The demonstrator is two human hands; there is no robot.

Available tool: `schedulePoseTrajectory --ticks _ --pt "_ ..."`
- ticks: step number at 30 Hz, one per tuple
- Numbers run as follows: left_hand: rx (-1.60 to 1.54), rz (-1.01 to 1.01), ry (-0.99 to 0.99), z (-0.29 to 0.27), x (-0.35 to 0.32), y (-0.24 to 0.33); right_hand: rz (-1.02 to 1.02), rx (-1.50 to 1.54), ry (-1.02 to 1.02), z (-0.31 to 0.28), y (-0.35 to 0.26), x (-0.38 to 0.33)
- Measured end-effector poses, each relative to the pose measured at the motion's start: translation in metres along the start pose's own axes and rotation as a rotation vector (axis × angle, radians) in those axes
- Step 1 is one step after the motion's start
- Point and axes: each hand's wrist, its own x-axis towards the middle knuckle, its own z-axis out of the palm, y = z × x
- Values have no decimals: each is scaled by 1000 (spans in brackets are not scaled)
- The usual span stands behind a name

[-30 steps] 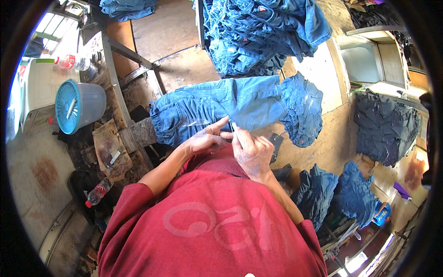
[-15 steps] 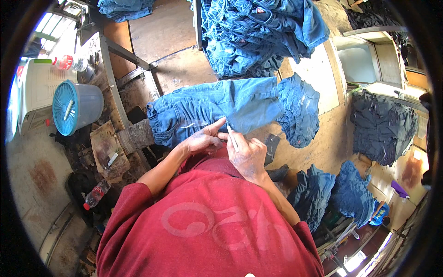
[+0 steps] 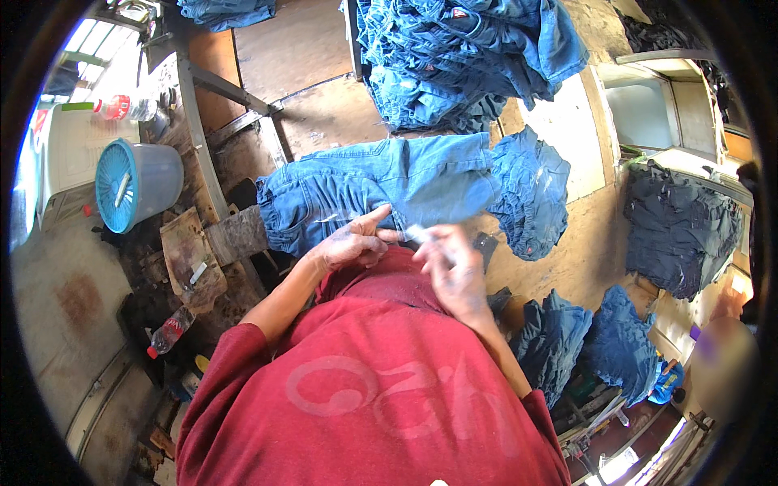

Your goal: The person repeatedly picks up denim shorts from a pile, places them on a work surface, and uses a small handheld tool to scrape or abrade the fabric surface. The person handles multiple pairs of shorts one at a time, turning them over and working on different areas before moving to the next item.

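Note:
A pair of blue denim pants (image 3: 365,174) with a gathered waistband lies crosswise before me, the waistband toward the left. My left hand (image 3: 355,245) is at its near edge, index finger stretched out against the denim and the other fingers loosely bent; I see nothing held in it. Just to the right, my right hand (image 3: 455,271) is closed on a slim white stick (image 3: 417,233), its tip close to the cloth and to my left fingertips. Motion blurs that hand and the stick, so its exact kind is unclear. Pale marks show on the denim near my left hand.
A large heap of blue denim (image 3: 462,65) lies beyond, with another crumpled denim piece (image 3: 528,194) at right. Dark garments (image 3: 681,231) are stacked farther right. At left stand a lidded bucket (image 3: 158,185) and a plastic bottle (image 3: 172,332). A grey-wrapped board (image 3: 237,235) projects beside the waistband.
My right hand has moved a little right and toward me with the white stick, away from my left fingers. The left hand stays nearly in place, and the pants keep their position.

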Motion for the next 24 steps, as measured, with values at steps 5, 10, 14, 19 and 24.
schedulePoseTrajectory --ticks 5,10,14,19,24 --pt "990 353 904 -45 -54 25 111 85 400 -73 72 38" --pt "727 -56 1173 -131 -57 9 186 31 437 -115 143 89" --pt "520 318 1372 -137 -40 46 418 -27 272 -114 171 102" --pt "638 869 1331 -103 -40 107 244 -219 186 -129 176 97" --pt "998 248 1729 -34 -46 7 109 -124 499 -145 170 121"
